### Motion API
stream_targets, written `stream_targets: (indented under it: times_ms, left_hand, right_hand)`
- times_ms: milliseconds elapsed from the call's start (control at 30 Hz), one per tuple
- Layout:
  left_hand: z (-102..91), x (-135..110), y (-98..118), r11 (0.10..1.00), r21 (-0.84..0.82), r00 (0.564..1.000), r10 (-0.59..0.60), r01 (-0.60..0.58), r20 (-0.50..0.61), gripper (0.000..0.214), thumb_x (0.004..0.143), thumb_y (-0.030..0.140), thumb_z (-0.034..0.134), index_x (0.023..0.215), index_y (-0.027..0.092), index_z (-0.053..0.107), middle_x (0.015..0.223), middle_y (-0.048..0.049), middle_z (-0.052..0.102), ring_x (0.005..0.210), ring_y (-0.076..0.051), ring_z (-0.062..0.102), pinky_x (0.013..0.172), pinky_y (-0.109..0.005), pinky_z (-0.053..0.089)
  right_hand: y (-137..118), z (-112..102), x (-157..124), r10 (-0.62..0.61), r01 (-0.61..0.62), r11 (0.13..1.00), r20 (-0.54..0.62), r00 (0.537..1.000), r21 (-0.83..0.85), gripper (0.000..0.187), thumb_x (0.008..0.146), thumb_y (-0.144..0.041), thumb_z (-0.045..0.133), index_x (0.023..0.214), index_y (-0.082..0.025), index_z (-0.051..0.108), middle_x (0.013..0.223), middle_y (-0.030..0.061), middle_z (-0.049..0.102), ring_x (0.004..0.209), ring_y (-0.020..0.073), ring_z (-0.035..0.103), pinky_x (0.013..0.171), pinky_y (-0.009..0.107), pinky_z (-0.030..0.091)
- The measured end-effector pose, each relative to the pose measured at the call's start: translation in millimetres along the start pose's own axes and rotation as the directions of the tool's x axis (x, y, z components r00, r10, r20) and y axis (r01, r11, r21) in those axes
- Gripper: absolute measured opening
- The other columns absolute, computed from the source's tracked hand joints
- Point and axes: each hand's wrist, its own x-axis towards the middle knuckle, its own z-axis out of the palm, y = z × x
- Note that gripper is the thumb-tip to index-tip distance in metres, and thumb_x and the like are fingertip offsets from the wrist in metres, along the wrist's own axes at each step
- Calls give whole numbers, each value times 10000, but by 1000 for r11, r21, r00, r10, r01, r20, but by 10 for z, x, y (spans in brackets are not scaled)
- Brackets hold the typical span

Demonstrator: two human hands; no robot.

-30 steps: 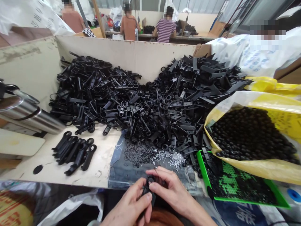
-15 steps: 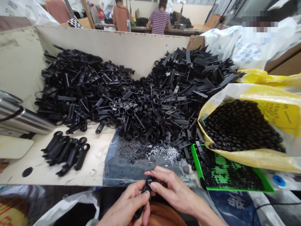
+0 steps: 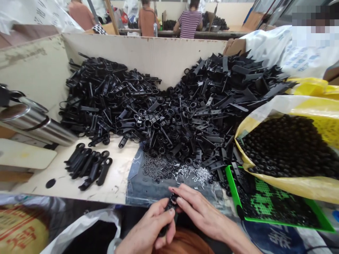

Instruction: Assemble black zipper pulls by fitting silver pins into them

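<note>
My left hand and my right hand meet at the bottom centre, both closed on one small black plastic part with a ring end. Just beyond my fingers, a scatter of tiny black and silver pins lies on a blue cloth. A big heap of black plastic parts fills the board behind it. A small row of finished-looking black parts lies to the left on the board.
A yellow bag of small black rings sits at the right over a green tray. A steel cylinder lies at the left. A cardboard wall backs the heap. Other people work at a far table.
My hands stay together on the black part, the fingers shifting slightly around it. The view swung a little left and back; nothing on the board moved.
</note>
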Motion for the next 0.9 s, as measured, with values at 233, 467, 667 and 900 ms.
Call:
stream_targets:
  times_ms: [233,467,667,900]
  left_hand:
    - [-16,60,-62,998,-50,999,40,-40,16,686,796,627,718,1225,142,492,574,57,560,495,-80,319,444,-229,128]
    - [49,-1,-10,1000,-30,1000,-5,5,-18,791,736,653,747,1260,132,467,564,67,534,542,-100,347,447,-224,121]
    - [64,-13,-18,999,-21,999,-28,28,-21,693,765,607,730,1234,156,492,563,69,534,531,-101,342,449,-228,123]
    - [43,2,-17,999,16,999,-28,28,46,554,848,545,615,1191,132,479,564,32,632,385,-51,271,444,-250,123]
  right_hand:
    - [14,27,76,53,-51,998,-29,998,44,426,1037,-472,534,1413,-294,627,1422,96,640,1353,283,561,1126,485,466]
    - [19,38,50,-8,8,999,8,1000,-40,447,1042,-416,522,1458,-264,583,1465,115,607,1399,293,521,1147,503,448]
    - [4,8,35,-48,49,998,28,998,-42,439,1039,-348,546,1475,-293,556,1482,88,597,1413,274,507,1154,475,446]
    - [66,-3,26,-59,61,998,58,997,-22,431,1043,-362,529,1471,-313,559,1466,92,607,1410,293,508,1135,523,459]
